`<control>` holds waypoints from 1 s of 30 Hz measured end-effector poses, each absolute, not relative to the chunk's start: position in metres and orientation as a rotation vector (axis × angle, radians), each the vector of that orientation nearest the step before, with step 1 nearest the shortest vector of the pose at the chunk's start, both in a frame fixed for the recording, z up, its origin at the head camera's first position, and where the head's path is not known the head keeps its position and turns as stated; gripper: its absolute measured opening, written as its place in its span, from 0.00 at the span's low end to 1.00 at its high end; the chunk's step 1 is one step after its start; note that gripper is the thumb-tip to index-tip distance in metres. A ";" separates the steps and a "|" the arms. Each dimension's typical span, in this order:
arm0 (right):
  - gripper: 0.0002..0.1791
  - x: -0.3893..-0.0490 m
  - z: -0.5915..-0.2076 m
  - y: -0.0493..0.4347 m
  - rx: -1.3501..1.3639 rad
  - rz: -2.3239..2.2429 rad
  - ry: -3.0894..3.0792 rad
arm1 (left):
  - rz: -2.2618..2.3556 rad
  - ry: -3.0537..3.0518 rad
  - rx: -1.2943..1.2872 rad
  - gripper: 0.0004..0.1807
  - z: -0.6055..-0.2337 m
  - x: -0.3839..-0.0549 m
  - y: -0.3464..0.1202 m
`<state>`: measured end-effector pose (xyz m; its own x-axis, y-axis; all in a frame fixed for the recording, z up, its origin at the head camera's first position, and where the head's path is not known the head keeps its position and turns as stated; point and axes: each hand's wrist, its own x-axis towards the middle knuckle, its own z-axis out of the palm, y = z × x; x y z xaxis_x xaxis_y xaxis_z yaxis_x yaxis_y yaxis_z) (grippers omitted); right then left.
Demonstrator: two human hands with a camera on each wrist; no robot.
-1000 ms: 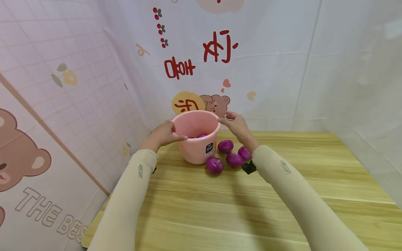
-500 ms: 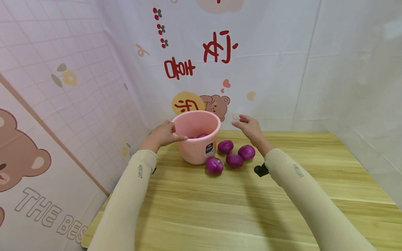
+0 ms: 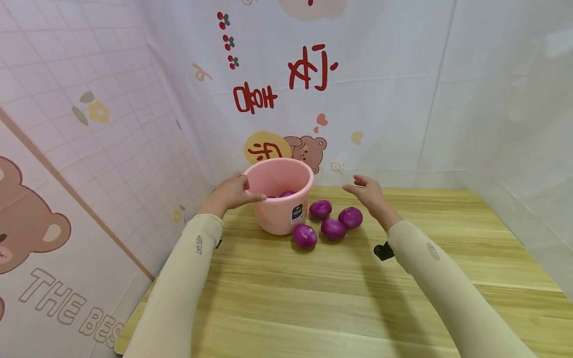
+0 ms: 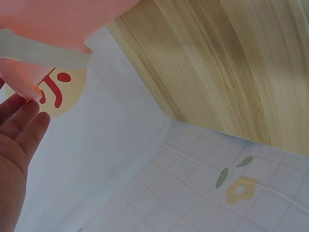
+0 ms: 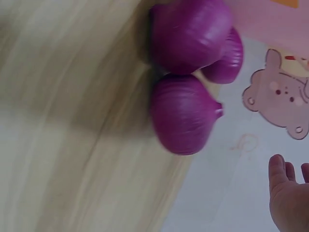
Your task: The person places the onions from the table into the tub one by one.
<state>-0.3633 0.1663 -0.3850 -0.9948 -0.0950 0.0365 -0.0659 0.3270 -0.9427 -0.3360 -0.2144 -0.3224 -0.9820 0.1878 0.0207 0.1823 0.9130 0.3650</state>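
A pink bucket point(image 3: 279, 214) with a dark label stands on the wooden table, with purple onions point(image 3: 288, 193) partly visible inside it. My left hand point(image 3: 230, 193) holds the bucket's left rim, its thumb lying along the front edge; in the left wrist view its fingertips point(image 4: 43, 118) meet the rim beside the pale handle point(image 4: 43, 50). My right hand point(image 3: 370, 196) is in the air right of the bucket, fingers loosely extended and holding nothing. Below and left of it, several purple onions sit on the table, the nearest being the rightmost onion point(image 3: 350, 218).
Another onion point(image 3: 305, 237) lies close against the bucket's front. The wooden table point(image 3: 304, 298) reaches back to a printed white cloth point(image 3: 385, 99). A second patterned cloth point(image 3: 103, 149) rises along the left side. Black wrist straps point(image 3: 383, 251) show below the sleeves.
My right hand has left the bucket's right rim and moved rightward and slightly down, past the onions. The left hand stays on the bucket, and the bucket and onions keep their places.
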 end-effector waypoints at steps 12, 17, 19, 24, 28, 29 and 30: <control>0.43 -0.365 -0.433 0.185 -0.095 -1.653 2.597 | 0.558 3.064 0.297 0.40 -0.324 -0.337 -0.216; 0.43 -0.363 -0.446 0.189 -0.061 -1.596 2.623 | 0.544 3.061 0.305 0.43 -0.323 -0.337 -0.215; 0.42 -0.363 -0.451 0.189 -0.054 -1.581 2.620 | 0.546 3.060 0.303 0.44 -0.323 -0.337 -0.215; 0.42 -0.362 -0.458 0.187 -0.044 -1.552 2.595 | 0.565 3.059 0.304 0.43 -0.323 -0.339 -0.216; 0.42 -0.363 -0.462 0.185 -0.045 -1.540 2.590 | 0.572 3.063 0.305 0.42 -0.323 -0.339 -0.216; 0.42 -0.363 -0.463 0.184 -0.046 -1.543 2.589 | 0.573 3.063 0.304 0.42 -0.323 -0.339 -0.216; 0.42 -0.363 -0.464 0.184 -0.049 -1.541 2.594 | 0.572 3.063 0.304 0.42 -0.323 -0.339 -0.216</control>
<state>-0.3632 0.1841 -0.4642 -0.9917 -0.0913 -0.0902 0.0356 0.4799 -0.8766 -0.3390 -0.2163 -0.3228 -0.9811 0.1920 0.0249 0.1880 0.9143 0.3587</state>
